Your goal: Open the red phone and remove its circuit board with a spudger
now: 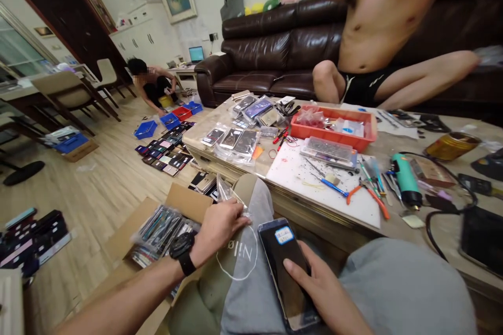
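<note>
My right hand (314,277) grips a dark smartphone (281,272), its thumb lying across the glass. A white label with a blue border (284,235) and handwriting sticks near the phone's top. Above my knee, my left hand (222,225), with a black watch on the wrist, pinches a clear plastic bag (225,188). Under that arm stands an open cardboard box (188,203). Bagged phones (163,230) fill it in tight rows.
On the coffee table (259,167) lie bagged phones, an orange tray (334,141), pliers (371,199) and a green heat tool (406,180). Phones (165,152) cover part of the floor near blue bins (146,129). One person sits on the sofa (267,52); another crouches farther back.
</note>
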### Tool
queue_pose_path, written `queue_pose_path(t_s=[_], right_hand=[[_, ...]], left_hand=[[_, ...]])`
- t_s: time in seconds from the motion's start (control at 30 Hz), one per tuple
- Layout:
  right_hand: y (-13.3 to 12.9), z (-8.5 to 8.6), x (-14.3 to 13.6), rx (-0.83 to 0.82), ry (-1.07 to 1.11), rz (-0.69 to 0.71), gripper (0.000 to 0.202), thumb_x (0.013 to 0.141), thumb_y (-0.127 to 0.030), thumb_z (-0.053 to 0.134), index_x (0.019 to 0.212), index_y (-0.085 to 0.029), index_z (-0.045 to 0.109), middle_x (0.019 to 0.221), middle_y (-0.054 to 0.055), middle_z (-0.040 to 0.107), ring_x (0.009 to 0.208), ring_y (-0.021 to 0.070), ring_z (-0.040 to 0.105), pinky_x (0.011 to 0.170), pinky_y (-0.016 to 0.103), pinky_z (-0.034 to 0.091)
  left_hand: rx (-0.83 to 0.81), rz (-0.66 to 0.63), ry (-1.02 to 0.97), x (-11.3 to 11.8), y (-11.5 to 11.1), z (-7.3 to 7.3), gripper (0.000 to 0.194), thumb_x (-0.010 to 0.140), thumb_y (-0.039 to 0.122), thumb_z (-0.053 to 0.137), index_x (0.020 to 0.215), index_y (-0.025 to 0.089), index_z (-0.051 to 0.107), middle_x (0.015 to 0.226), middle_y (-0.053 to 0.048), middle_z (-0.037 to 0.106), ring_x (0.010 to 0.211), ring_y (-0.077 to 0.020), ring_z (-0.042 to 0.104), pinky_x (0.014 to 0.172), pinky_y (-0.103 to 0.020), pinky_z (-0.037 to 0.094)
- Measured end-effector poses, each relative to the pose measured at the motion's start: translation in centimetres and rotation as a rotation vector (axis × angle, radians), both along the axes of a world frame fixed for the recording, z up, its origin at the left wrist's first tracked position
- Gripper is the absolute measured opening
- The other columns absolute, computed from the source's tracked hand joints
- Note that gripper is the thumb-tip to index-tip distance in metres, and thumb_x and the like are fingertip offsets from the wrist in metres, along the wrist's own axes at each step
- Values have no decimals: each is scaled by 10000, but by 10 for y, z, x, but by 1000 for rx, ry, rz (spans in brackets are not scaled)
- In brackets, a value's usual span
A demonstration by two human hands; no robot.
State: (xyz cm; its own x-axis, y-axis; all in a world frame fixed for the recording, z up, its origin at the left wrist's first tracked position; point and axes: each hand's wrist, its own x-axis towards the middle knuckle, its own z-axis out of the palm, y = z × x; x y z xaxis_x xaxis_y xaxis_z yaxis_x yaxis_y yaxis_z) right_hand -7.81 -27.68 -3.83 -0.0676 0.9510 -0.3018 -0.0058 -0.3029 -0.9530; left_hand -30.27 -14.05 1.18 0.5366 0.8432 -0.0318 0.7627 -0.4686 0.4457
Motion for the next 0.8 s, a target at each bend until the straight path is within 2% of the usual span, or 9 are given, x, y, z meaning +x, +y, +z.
queue_pose_path(t_s=[0.13, 0.2, 0.27, 0.33, 0.47, 0.5, 0.63, 0.7, 0.8], right_hand=[[1, -2, 1, -33, -61, -34, 767, 831, -744, 628, 1350, -179, 622, 1410, 153, 648, 1308, 348, 598, 1103, 450, 487], [1, -3, 1, -34, -48, -36, 738, 848, -717, 636, 1357, -183, 618, 1397, 144, 660, 1293, 341, 611, 1100, 444, 490], [1, -4, 1, -23, -10, -23, 660, 883, -668, 634, 1343, -195, 622, 1374, 130, 676, 1262, 328, 632, 1080, 430, 505], [1, -3, 0, -22, 20, -21, 616, 897, -642, 636, 1325, -199, 628, 1376, 124, 673, 1262, 324, 630, 1059, 418, 519], [0, 7, -7, -20, 12, -23, 597, 910, -619, 628, 1329, -195, 616, 1402, 126, 654, 1310, 326, 593, 1043, 405, 528], [0, 10, -9, -13, -5, -31, 591, 913, -614, 624, 1329, -194, 613, 1397, 125, 657, 1302, 323, 597, 1037, 402, 530], [2, 16, -22, 15, -81, -45, 558, 913, -576, 603, 1318, -192, 603, 1307, 119, 700, 1219, 311, 647, 1015, 399, 528], [3, 13, -28, 9, -142, -38, 520, 905, -547, 597, 1287, -195, 611, 1238, 113, 728, 1154, 313, 677, 979, 405, 535], [3, 5, -35, -33, -287, -77, 441, 896, -498, 570, 1227, -210, 617, 1092, 98, 766, 1011, 311, 718, 857, 391, 548]], left_hand=[[-23, -1, -97, 0, -15, 1, 84, 935, 160, 552, 941, 221, 610, 969, -35, 649, 862, -191, 605, 738, -275, 426], [-49, -18, -155, -1, -20, 1, 351, 869, 26, 484, 1124, 237, 601, 1096, -42, 663, 1005, -190, 618, 856, -277, 457], [-73, -18, -199, -2, -24, 1, 556, 777, -52, 440, 1221, 250, 585, 1177, -46, 658, 1084, -184, 610, 925, -287, 457], [-85, 19, -224, -4, -25, -1, 554, 732, -52, 447, 1181, 236, 599, 1124, -46, 661, 1023, -186, 615, 883, -293, 463], [-105, 128, -231, -3, -23, -4, 138, 787, 98, 572, 870, 209, 564, 808, 14, 591, 731, -161, 545, 657, -266, 396], [-113, 143, -224, -2, -22, -4, 98, 792, 134, 598, 792, 210, 535, 745, 29, 562, 687, -153, 518, 626, -262, 364], [-134, 169, -196, 6, -14, -1, 146, 785, 151, 608, 683, 204, 517, 621, 49, 509, 610, -137, 478, 580, -258, 298], [-145, 146, -193, 8, -9, 1, 102, 759, 97, 589, 732, 195, 576, 639, 44, 548, 619, -137, 510, 584, -249, 323], [-166, 54, -184, 8, -4, 5, 250, 695, 11, 579, 848, 190, 665, 745, 24, 647, 687, -144, 587, 627, -234, 396]])
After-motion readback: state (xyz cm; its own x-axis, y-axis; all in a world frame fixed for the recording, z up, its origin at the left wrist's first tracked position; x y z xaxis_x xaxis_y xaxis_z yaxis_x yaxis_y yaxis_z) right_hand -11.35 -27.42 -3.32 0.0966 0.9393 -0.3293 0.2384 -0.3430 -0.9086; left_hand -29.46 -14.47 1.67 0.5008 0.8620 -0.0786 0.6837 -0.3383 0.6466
